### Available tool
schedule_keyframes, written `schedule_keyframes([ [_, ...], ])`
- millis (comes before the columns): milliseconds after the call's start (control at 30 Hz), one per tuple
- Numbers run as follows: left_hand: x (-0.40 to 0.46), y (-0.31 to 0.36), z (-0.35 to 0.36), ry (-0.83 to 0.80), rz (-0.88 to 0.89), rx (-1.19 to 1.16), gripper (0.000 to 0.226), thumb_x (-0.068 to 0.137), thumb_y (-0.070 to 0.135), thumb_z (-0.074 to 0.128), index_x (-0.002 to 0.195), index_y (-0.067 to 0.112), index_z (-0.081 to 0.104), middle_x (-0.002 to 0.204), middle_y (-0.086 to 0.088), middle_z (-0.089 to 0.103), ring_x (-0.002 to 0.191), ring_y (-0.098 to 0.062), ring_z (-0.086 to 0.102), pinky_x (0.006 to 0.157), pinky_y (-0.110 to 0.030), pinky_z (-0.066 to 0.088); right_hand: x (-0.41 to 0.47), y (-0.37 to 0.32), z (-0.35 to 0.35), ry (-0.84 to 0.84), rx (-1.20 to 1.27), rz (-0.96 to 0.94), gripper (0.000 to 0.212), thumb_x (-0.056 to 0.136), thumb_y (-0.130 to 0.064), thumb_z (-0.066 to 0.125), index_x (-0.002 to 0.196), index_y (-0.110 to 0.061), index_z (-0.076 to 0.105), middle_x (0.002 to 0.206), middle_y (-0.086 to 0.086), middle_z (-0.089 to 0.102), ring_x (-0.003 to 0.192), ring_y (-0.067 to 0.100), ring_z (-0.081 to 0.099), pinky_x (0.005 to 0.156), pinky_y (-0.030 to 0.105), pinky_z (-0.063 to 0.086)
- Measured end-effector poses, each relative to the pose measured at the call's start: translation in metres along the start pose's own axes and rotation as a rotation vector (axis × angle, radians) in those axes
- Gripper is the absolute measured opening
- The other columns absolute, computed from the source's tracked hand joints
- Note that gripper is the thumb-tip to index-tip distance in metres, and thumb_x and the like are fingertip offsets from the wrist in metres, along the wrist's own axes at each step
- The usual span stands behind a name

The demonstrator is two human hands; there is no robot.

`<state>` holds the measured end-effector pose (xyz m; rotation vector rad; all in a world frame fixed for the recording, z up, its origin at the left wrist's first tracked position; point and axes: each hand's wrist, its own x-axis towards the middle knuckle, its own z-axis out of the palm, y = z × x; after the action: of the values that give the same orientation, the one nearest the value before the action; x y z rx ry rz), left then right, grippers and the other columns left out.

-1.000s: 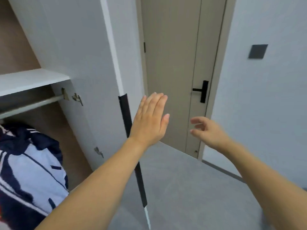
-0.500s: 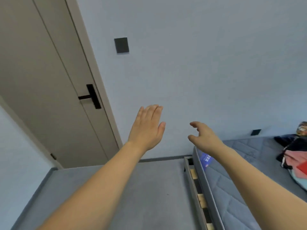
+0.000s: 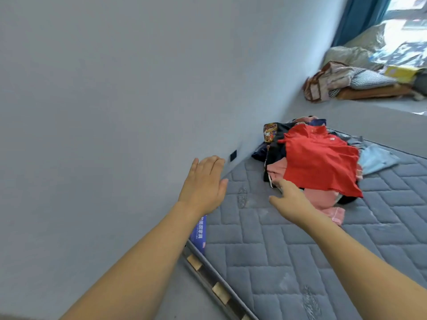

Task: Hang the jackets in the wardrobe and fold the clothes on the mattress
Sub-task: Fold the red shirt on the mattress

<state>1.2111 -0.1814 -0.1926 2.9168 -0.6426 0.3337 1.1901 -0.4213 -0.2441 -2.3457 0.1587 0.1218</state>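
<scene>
A heap of clothes lies on the grey quilted mattress (image 3: 288, 245) near the wall. A red shirt (image 3: 318, 160) is on top, with pink garments (image 3: 323, 199), dark pieces (image 3: 275, 139) and a light blue item (image 3: 376, 158) under and around it. My right hand (image 3: 291, 199) reaches out with relaxed fingers, just short of the heap's near edge, holding nothing. My left hand (image 3: 205, 183) is raised with straight fingers, in the air by the wall, empty. The wardrobe is out of view.
The grey wall (image 3: 115, 112) runs along the left with a small black socket (image 3: 233, 155) low down. The slatted bed frame (image 3: 217, 287) edges the mattress. Bedding and bags (image 3: 342, 77) pile up on a ledge by the blue curtain (image 3: 360, 17) at the far right.
My view has swung right from the open wardrobe, past the door, to the mattress and clothes heap. Both hands stay raised and empty; the right one now nears the heap.
</scene>
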Motion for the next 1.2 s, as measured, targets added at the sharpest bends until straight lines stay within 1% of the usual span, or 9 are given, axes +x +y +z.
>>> schedule_keyframes([
  [200, 0.116, 0.003, 0.069, -0.123, 0.081, 0.023, 0.056, 0.102, 0.034, 0.038, 0.152, 0.013, 0.026, 0.158, -0.006, 0.025, 0.146, -0.022, 0.021, 0.122, -0.043, 0.005, 0.085, 0.069, -0.027, 0.066, 0.043, 0.163, 0.059, 0.087, -0.011, 0.056, 0.144, -0.010, 0.042, 0.146, 0.012, 0.044, 0.133, 0.026, 0.042, 0.104, 0.030, 0.033],
  [400, 0.241, 0.009, 0.154, -0.262, 0.231, 0.018, 0.059, 0.101, 0.035, 0.039, 0.153, 0.014, 0.023, 0.159, -0.006, 0.022, 0.145, -0.023, 0.022, 0.121, -0.044, 0.009, 0.193, 0.130, -0.057, 0.117, 0.000, 0.330, 0.066, 0.087, -0.009, 0.051, 0.150, -0.017, 0.032, 0.149, 0.013, 0.037, 0.128, 0.033, 0.047, 0.104, 0.042, 0.041],
  [633, 0.392, 0.056, 0.368, -0.399, 0.484, -0.077, 0.051, 0.094, 0.018, 0.046, 0.144, 0.008, 0.040, 0.154, -0.011, 0.030, 0.140, -0.027, 0.032, 0.114, -0.039, 0.027, 0.338, 0.290, -0.036, 0.269, -0.290, 0.311, 0.070, 0.081, -0.003, 0.054, 0.148, -0.019, 0.040, 0.145, 0.006, 0.043, 0.129, 0.028, 0.044, 0.105, 0.040, 0.038],
  [700, 0.415, 0.079, 0.443, -0.475, 0.520, -0.126, 0.055, 0.093, 0.015, 0.047, 0.147, 0.010, 0.037, 0.159, -0.010, 0.024, 0.145, -0.026, 0.024, 0.116, -0.042, 0.026, 0.370, 0.354, -0.017, 0.267, -0.439, 0.344, 0.073, 0.082, -0.004, 0.054, 0.150, -0.021, 0.035, 0.151, 0.006, 0.037, 0.137, 0.027, 0.037, 0.111, 0.042, 0.032],
  [800, 0.441, 0.118, 0.549, -0.574, 0.550, -0.113, 0.070, 0.092, 0.026, 0.052, 0.155, 0.021, 0.023, 0.165, -0.001, 0.007, 0.151, -0.022, 0.002, 0.119, -0.055, 0.016, 0.409, 0.449, 0.006, 0.213, -0.684, 0.389, 0.078, 0.090, -0.023, 0.058, 0.155, -0.033, 0.016, 0.163, 0.001, 0.013, 0.150, 0.024, 0.011, 0.120, 0.047, 0.007],
  [933, 0.466, 0.156, 0.673, -0.625, 0.584, -0.036, 0.097, 0.086, 0.057, 0.054, 0.156, 0.032, -0.009, 0.160, 0.009, -0.026, 0.146, -0.019, -0.029, 0.111, -0.072, -0.003, 0.450, 0.557, 0.039, 0.105, -0.736, 0.408, 0.116, 0.074, -0.067, 0.066, 0.152, -0.043, -0.015, 0.163, 0.000, -0.018, 0.151, 0.025, -0.011, 0.121, 0.051, -0.005],
  [1033, 0.458, 0.162, 0.744, -0.518, 0.565, 0.055, 0.098, 0.082, 0.080, 0.023, 0.148, 0.032, -0.031, 0.150, 0.005, -0.047, 0.138, -0.022, -0.044, 0.104, -0.076, -0.013, 0.465, 0.617, 0.083, 0.298, -0.739, 0.295, 0.103, 0.077, -0.071, 0.051, 0.152, -0.037, -0.011, 0.164, 0.010, -0.009, 0.151, 0.032, -0.005, 0.120, 0.054, -0.003],
  [1100, 0.450, 0.163, 0.772, -0.347, 0.555, 0.032, 0.101, 0.079, 0.086, 0.018, 0.155, 0.029, -0.017, 0.160, 0.002, -0.031, 0.147, -0.027, -0.028, 0.106, -0.076, -0.012, 0.466, 0.647, 0.101, 0.498, -0.706, 0.163, 0.093, 0.080, -0.065, 0.044, 0.156, -0.032, 0.003, 0.164, 0.014, 0.006, 0.150, 0.034, 0.004, 0.120, 0.054, -0.001],
  [1200, 0.448, 0.158, 0.787, -0.155, 0.580, -0.042, 0.101, 0.080, 0.083, 0.031, 0.158, 0.025, 0.006, 0.166, -0.003, -0.004, 0.152, -0.029, -0.005, 0.109, -0.074, -0.008, 0.468, 0.661, 0.105, 0.630, -0.647, 0.060, 0.090, 0.080, -0.058, 0.050, 0.157, -0.032, 0.012, 0.162, 0.014, 0.011, 0.150, 0.034, 0.008, 0.121, 0.053, 0.000],
])
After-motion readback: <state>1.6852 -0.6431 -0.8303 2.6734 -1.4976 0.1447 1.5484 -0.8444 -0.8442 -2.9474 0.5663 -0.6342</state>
